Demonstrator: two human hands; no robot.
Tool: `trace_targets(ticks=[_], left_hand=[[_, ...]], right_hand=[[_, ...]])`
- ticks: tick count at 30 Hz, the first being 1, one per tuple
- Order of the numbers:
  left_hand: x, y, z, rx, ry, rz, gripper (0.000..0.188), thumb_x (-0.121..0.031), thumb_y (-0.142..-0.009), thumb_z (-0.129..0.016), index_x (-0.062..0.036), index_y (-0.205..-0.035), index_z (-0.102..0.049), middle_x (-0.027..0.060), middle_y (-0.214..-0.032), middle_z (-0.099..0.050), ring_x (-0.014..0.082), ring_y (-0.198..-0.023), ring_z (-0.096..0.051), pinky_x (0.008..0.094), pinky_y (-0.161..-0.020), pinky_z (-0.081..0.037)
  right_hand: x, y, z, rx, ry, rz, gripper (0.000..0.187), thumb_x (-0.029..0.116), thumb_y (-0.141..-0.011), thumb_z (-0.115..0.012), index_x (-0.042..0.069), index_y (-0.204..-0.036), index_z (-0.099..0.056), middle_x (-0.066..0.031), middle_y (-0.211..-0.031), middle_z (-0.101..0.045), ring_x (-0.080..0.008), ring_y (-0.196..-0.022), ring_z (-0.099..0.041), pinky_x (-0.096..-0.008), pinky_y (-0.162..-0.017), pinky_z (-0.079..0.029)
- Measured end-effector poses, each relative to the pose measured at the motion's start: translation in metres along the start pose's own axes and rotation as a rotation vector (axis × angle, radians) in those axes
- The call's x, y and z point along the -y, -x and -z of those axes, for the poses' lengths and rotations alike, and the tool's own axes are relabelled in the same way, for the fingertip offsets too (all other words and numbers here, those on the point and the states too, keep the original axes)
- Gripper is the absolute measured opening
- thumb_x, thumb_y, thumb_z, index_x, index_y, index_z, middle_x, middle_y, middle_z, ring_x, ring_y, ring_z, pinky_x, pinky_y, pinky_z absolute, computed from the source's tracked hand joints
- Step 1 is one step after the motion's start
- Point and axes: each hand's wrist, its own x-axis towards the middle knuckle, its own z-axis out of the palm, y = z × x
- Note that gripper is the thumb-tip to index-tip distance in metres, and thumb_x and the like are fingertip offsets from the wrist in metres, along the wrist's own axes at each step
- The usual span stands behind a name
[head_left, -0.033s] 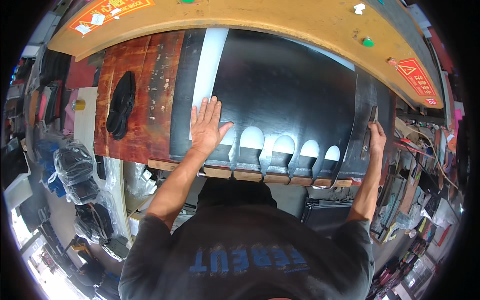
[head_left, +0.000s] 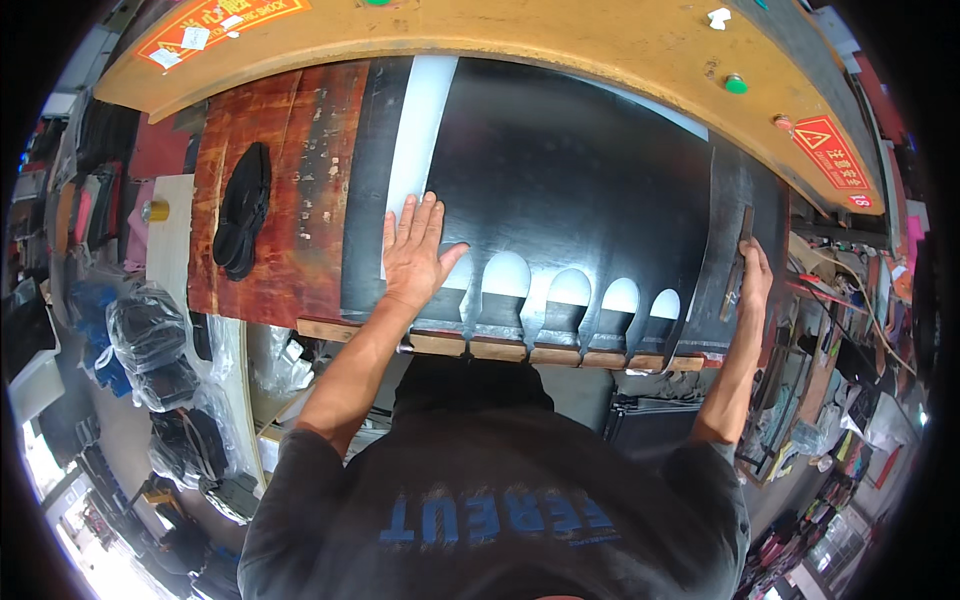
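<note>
My left hand (head_left: 415,256) lies flat with fingers spread on the left edge of a large black sheet (head_left: 570,170), holding nothing. Along the sheet's near edge runs a row of round-ended cutouts, showing a white surface (head_left: 508,272) beneath. At the sheet's right, my right hand (head_left: 755,272) is closed around a long, narrow metal cutting die (head_left: 747,222), seen nearly edge-on. Part of the die is hidden by the fingers. Black sole-shaped pieces (head_left: 242,210) lie stacked on the reddish-brown board (head_left: 315,190) to the left.
A yellow machine beam (head_left: 520,35) with a green button (head_left: 736,85) and warning stickers spans the far side. A wooden strip (head_left: 490,348) edges the table nearest me. Plastic-wrapped black pieces (head_left: 150,335) are at the left; racks and scraps crowd the right.
The cutting die in my right hand has turned slightly and now looks narrower at its top. My left hand stays in place on the sheet.
</note>
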Motion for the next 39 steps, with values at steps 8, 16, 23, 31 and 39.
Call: trace_targets(ticks=[8, 16, 23, 31, 39], left_hand=[[0.013, -0.014, 0.02, -0.132, 0.153, -0.04, 0.079, -0.057, -0.069, -0.09, -0.0058, -0.126, -0.071, 0.0085, -0.123, -0.062, 0.0324, -0.126, -0.05, 0.0536, -0.117, -0.033], [0.007, 0.003, 0.032, -0.061, 0.264, 0.027, 0.079, -0.056, -0.064, -0.093, -0.0051, -0.12, -0.069, 0.0084, -0.117, -0.06, 0.031, -0.118, -0.051, 0.0484, -0.108, -0.036], [0.045, 0.039, 0.036, -0.115, 0.415, -0.153, 0.046, -0.033, -0.076, -0.089, -0.0103, -0.113, -0.073, 0.0037, -0.122, -0.066, 0.0316, -0.123, -0.056, 0.0488, -0.109, -0.041], [0.051, 0.032, 0.032, -0.12, 0.436, -0.19, 0.044, -0.035, -0.073, -0.091, -0.0121, -0.104, -0.07, 0.0045, -0.117, -0.064, 0.0326, -0.124, -0.055, 0.0526, -0.11, -0.04], [0.056, 0.024, 0.02, -0.168, 0.422, -0.204, 0.043, -0.035, -0.073, -0.09, -0.0103, -0.1, -0.069, 0.0074, -0.114, -0.064, 0.0345, -0.12, -0.058, 0.0552, -0.109, -0.042]], right_hand=[[0.149, 0.18, -0.223, 0.507, 0.023, 0.178, 0.076, 0.038, -0.08, -0.083, 0.005, -0.147, -0.066, -0.0196, -0.128, -0.073, -0.0247, -0.114, -0.07, -0.0364, -0.099, -0.053], [0.192, 0.227, -0.396, 0.316, 0.869, 0.377, 0.09, 0.058, -0.08, -0.075, 0.016, -0.157, -0.055, -0.0315, -0.147, -0.055, -0.0495, -0.134, -0.056, -0.0508, -0.111, -0.051], [0.157, 0.262, -0.407, 0.308, 0.944, 0.466, 0.098, 0.051, -0.075, -0.082, 0.012, -0.159, -0.05, -0.0321, -0.145, -0.052, -0.0501, -0.131, -0.053, -0.0558, -0.108, -0.05], [0.15, 0.275, -0.404, 0.363, 0.899, 0.443, 0.104, 0.05, -0.072, -0.086, 0.01, -0.16, -0.047, -0.0286, -0.141, -0.048, -0.0477, -0.128, -0.049, -0.0582, -0.105, -0.047], [0.121, 0.274, -0.403, 0.282, 0.726, 0.708, 0.098, 0.053, -0.074, -0.089, 0.006, -0.152, -0.054, -0.0331, -0.149, -0.043, -0.0497, -0.128, -0.047, -0.0595, -0.104, -0.045]])
